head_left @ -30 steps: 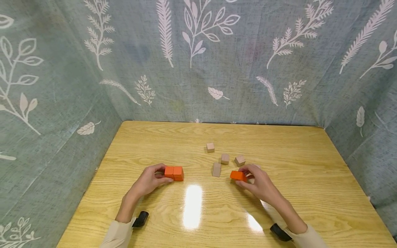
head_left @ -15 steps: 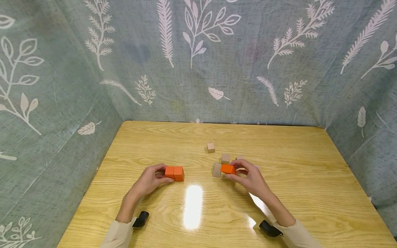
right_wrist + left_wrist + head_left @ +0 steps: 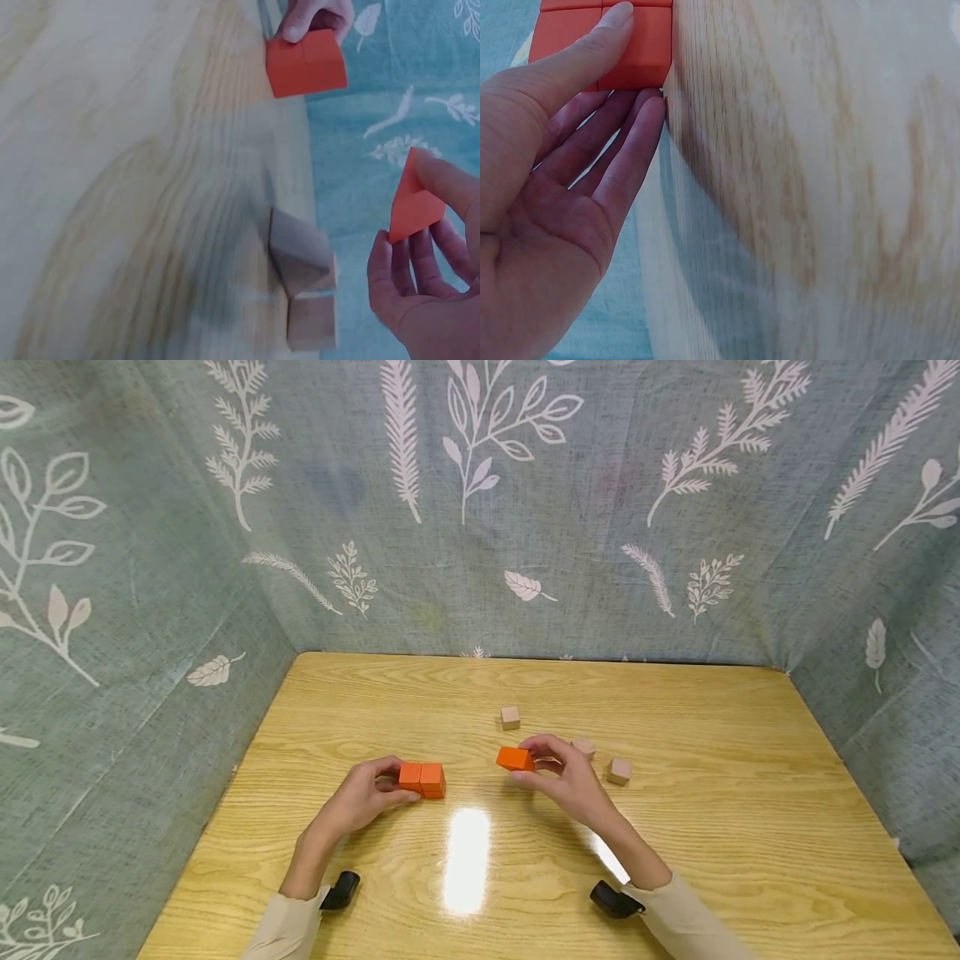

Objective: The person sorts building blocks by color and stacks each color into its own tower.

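Note:
On the left of the table, my left hand (image 3: 366,795) grips a cluster of orange blocks (image 3: 432,779), thumb on the near side and fingers behind. The left wrist view shows the thumb pressing a block face (image 3: 641,45), with seams between the blocks. My right hand (image 3: 566,777) pinches a single orange wedge-shaped block (image 3: 514,759) between thumb and fingers, apart from the cluster and to its right. In the right wrist view this wedge (image 3: 415,202) is held in the air, its sloping side showing.
Plain wooden cubes lie behind the right hand (image 3: 510,718), just beyond it (image 3: 583,747) and to its right (image 3: 619,772). The right wrist view shows a plain wooden wedge (image 3: 300,247) touching a block (image 3: 313,322). A leaf-patterned curtain (image 3: 450,568) stands along the table's back edge.
My right hand has moved left and slightly away from me with the orange wedge, passing over the plain wooden blocks and now covering some of them. The left hand has stayed in place.

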`<state>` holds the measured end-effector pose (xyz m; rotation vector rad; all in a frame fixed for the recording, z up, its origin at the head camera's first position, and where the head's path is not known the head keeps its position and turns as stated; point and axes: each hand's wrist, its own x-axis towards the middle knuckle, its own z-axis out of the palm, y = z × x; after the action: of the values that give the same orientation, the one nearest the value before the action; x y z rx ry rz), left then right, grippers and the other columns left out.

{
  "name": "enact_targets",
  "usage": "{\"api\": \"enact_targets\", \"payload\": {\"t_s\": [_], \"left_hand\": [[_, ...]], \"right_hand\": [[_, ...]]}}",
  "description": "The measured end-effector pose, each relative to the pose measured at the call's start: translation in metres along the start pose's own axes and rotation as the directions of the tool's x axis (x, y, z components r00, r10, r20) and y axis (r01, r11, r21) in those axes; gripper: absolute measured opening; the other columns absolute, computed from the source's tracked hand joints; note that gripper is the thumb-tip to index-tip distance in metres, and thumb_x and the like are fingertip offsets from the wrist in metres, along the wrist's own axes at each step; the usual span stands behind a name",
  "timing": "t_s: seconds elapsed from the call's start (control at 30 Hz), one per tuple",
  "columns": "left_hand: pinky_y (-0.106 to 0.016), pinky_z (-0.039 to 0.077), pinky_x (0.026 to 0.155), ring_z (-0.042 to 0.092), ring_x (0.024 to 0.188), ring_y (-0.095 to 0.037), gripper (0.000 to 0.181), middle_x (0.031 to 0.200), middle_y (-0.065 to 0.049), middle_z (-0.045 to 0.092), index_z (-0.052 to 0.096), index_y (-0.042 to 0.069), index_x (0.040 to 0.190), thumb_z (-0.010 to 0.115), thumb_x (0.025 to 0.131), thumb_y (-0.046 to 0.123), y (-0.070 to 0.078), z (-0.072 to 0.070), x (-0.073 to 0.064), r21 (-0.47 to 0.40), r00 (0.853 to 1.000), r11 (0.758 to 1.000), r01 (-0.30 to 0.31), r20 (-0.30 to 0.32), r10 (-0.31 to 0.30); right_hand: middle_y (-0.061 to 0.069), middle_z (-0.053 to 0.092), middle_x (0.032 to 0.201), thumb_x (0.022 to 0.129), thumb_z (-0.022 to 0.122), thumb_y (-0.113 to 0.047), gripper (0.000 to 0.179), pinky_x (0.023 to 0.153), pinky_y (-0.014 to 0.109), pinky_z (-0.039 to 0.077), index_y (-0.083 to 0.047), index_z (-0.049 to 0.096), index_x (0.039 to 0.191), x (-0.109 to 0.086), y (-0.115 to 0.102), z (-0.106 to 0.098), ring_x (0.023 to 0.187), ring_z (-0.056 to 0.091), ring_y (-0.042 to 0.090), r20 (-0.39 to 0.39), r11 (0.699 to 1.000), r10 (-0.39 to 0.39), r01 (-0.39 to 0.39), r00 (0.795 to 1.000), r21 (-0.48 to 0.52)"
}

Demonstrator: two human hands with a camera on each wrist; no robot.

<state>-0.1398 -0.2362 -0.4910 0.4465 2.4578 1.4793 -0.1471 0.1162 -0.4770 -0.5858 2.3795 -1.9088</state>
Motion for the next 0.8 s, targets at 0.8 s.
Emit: {"api": "enact_targets", "payload": {"t_s": [0.8], "left_hand": [[-0.029, 0.060, 0.083, 0.072, 0.099, -0.026, 0.029, 0.114, -0.014, 0.068, 0.068, 0.003, 0.116, 0.079, 0.090, 0.004, -0.004, 0.001, 0.002, 0.005, 1.000, 1.000, -0.023, -0.003, 0.023]], "right_hand": [[0.009, 0.067, 0.117, 0.089, 0.082, -0.010, 0.035, 0.099, 0.040, 0.055, -0.007, 0.070, 0.122, 0.039, -0.019, 0.067, 0.107, 0.066, 0.025, 0.068, 0.998, -0.057, 0.055, 0.996, 0.028]]}}
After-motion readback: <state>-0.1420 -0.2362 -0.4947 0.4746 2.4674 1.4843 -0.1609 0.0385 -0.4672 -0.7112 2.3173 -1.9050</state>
